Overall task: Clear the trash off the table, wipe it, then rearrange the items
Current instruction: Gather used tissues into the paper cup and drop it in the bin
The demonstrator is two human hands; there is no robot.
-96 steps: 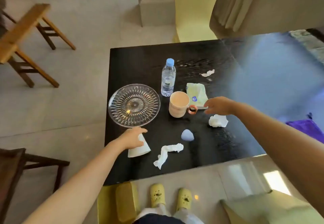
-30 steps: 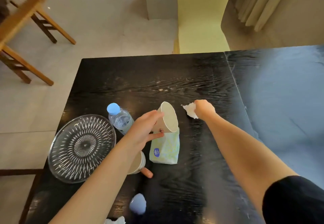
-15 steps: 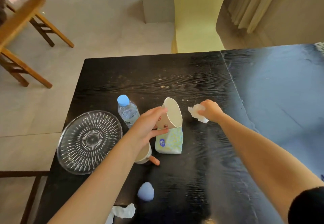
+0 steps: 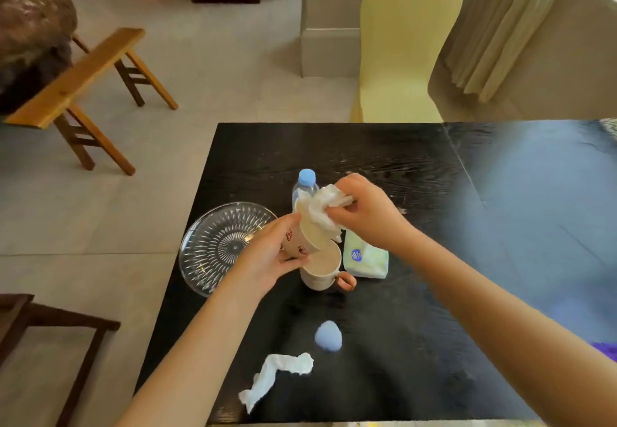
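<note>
My left hand (image 4: 270, 256) grips a white paper cup (image 4: 305, 236) tilted on its side above the beige mug (image 4: 322, 269). My right hand (image 4: 364, 212) pinches crumpled white tissue (image 4: 322, 207) and presses it into the cup's mouth. A twisted tissue strip (image 4: 275, 378) lies near the front edge of the black table (image 4: 384, 343). A small blue sponge-like lump (image 4: 329, 334) sits beside it. The water bottle (image 4: 305, 181) stands behind the cup, partly hidden.
A clear glass plate (image 4: 220, 246) overhangs the table's left edge. A pack of wipes (image 4: 367, 259) lies right of the mug. A yellow covered chair (image 4: 405, 42) stands behind the table, a wooden bench (image 4: 80, 82) at left, a dark chair (image 4: 40, 329) at lower left.
My right hand carried the picked-up tissue from the table over to the cup and is pushing it in. My left hand lowered the cup toward the mug. The view pulled back.
</note>
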